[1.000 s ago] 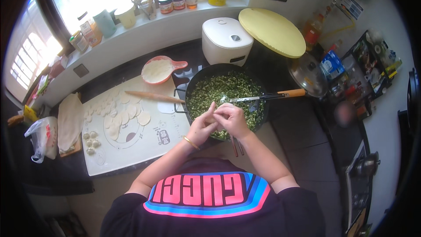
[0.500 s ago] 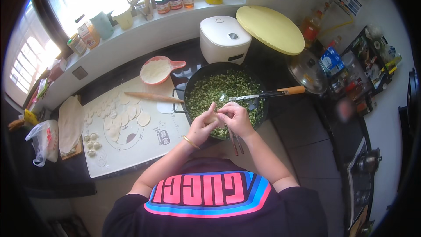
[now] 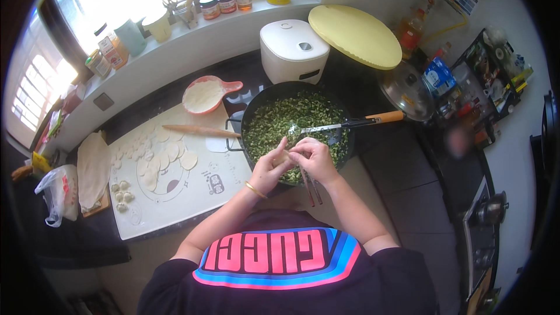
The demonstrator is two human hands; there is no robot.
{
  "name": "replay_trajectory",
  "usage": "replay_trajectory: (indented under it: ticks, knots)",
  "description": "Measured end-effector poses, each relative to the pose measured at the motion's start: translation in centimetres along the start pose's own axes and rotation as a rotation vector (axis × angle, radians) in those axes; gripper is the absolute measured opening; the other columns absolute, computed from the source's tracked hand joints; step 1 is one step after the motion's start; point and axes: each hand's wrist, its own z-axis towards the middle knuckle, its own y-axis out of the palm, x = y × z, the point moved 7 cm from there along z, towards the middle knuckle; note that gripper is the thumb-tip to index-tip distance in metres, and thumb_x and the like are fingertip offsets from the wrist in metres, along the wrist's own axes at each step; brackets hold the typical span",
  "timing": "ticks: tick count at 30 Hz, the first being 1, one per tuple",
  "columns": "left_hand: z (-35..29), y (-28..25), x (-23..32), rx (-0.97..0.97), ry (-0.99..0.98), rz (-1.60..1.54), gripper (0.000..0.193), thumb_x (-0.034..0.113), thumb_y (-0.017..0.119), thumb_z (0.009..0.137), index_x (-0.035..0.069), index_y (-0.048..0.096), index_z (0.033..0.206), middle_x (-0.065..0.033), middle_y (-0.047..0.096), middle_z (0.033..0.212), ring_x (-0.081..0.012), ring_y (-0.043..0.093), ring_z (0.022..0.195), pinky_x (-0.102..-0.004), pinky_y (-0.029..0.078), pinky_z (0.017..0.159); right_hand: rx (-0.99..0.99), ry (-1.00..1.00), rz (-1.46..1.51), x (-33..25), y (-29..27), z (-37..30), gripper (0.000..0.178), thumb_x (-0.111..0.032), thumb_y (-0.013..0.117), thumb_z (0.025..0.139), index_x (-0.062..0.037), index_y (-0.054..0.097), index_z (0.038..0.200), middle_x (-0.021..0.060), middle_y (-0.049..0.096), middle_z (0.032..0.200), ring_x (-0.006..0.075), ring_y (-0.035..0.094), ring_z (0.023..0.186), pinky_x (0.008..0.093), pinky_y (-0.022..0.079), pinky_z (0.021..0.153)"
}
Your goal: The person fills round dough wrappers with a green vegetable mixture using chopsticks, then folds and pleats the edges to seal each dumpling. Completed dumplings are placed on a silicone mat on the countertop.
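Observation:
Over the near side of a wide black wok (image 3: pixel 232 134), I bring both hands together at a small pale dumpling (image 3: pixel 283 158), mostly covered by my fingers. My left hand (image 3: pixel 268 169), a gold bangle at its wrist, cradles it. The fingertips of my right hand (image 3: pixel 315 157) pinch its edge. Chopped green filling (image 3: pixel 274 114) fills the wok, with a wooden-handled spatula (image 3: pixel 367 120) lying across the far right rim. Chopsticks (image 3: pixel 311 189) stick out below my right hand; whether it holds them I cannot tell. Round dough wrappers (image 3: pixel 173 150) and several finished dumplings (image 3: pixel 122 195) lie on the white mat (image 3: pixel 192 198).
A rolling pin (image 3: pixel 198 130) lies on the mat beside the wok handle. Behind are a red bowl of flour (image 3: pixel 203 95), a white rice cooker (image 3: pixel 293 52) and a yellow round lid (image 3: pixel 354 37). A folded dough sheet (image 3: pixel 93 169) lies at left, a glass lid (image 3: pixel 406 90) at right.
The view has shifted slightly, so the counter things sit a little further left. My hands stay together on the dumpling, with hardly any change in the fingers.

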Motion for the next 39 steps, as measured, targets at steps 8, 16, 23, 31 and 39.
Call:
replay_trajectory:
  ticks: [8, 16, 23, 31, 39]
  knots:
    - [0.3, 0.7, 0.1, -0.050, 0.083, 0.027, 0.060, 0.003, 0.057, 0.085, 0.002, 0.028, 0.138, -0.0047, 0.051, 0.118, -0.0091, 0.048, 0.104, -0.0255, 0.041, 0.089, 0.104, -0.138, -0.112, -0.7, 0.3, -0.2, 0.007, -0.007, 0.065, 0.071, 0.0002, 0.064, 0.073, 0.0090, 0.059, 0.073, 0.0221, 0.058, 0.067, 0.0305, 0.046, 0.060]
    - [0.5, 0.2, -0.5, -0.005, 0.153, 0.183, 0.052, 0.003, 0.056, 0.085, 0.003, 0.037, 0.134, -0.0063, 0.053, 0.107, -0.0103, 0.053, 0.095, -0.0235, 0.045, 0.081, 0.073, -0.098, -0.152, -1.2, -0.2, 0.0, 0.006, -0.005, 0.064, 0.070, 0.0001, 0.063, 0.071, 0.0090, 0.060, 0.075, 0.0224, 0.059, 0.068, 0.0306, 0.047, 0.061]
    - [0.6, -0.4, -0.5, 0.034, -0.006, 0.123, 0.051, 0.005, 0.057, 0.085, 0.004, 0.039, 0.133, -0.0062, 0.048, 0.124, -0.0083, 0.049, 0.101, -0.0238, 0.045, 0.081, 0.097, -0.055, -0.095, -1.0, -0.6, -0.2, 0.005, -0.004, 0.064, 0.070, 0.0010, 0.062, 0.070, 0.0099, 0.060, 0.076, 0.0225, 0.059, 0.069, 0.0310, 0.047, 0.062]
    - [0.9, 0.8, 0.3, 0.020, 0.174, 0.210, 0.049, 0.004, 0.057, 0.084, 0.004, 0.042, 0.131, -0.0053, 0.054, 0.095, -0.0112, 0.053, 0.087, -0.0238, 0.045, 0.076, 0.163, -0.206, -0.201, -1.1, -0.4, -0.5, 0.006, -0.004, 0.062, 0.070, 0.0013, 0.060, 0.070, 0.0109, 0.060, 0.078, 0.0240, 0.059, 0.071, 0.0322, 0.047, 0.063]
    - [1.5, 1.7, 0.1, 0.021, 0.159, 0.204, 0.050, 0.008, 0.059, 0.085, 0.001, 0.041, 0.131, -0.0041, 0.056, 0.099, -0.0080, 0.051, 0.091, -0.0233, 0.045, 0.078, 0.128, -0.118, -0.195, -0.8, -1.9, -0.2, 0.005, -0.004, 0.062, 0.069, 0.0001, 0.058, 0.068, 0.0101, 0.057, 0.071, 0.0248, 0.057, 0.066, 0.0334, 0.046, 0.059]
